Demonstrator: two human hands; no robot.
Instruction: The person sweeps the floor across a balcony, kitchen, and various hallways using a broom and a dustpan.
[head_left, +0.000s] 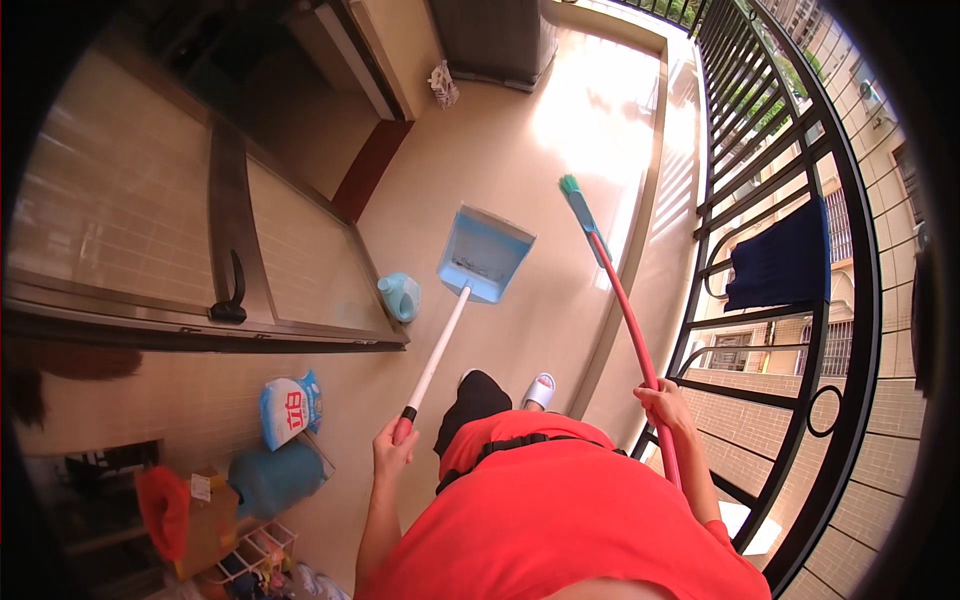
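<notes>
Visibly, blue dustpan point(486, 254) on white handle, red-handled broom point(612, 285).

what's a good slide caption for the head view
Left hand holds a blue dustpan, right hand a red-handled broom, on a sunlit balcony.

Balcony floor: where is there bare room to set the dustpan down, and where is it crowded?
Bare tile lies between the dustpan and the grey cabinet, and along the railing near the broom. Crowded: the lower-left wall, with the white bag, blue jug and rack.

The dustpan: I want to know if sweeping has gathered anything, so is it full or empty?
Empty, as far as shows: the blue dustpan rests on the floor with its tray bare, apart from the broom.
</notes>
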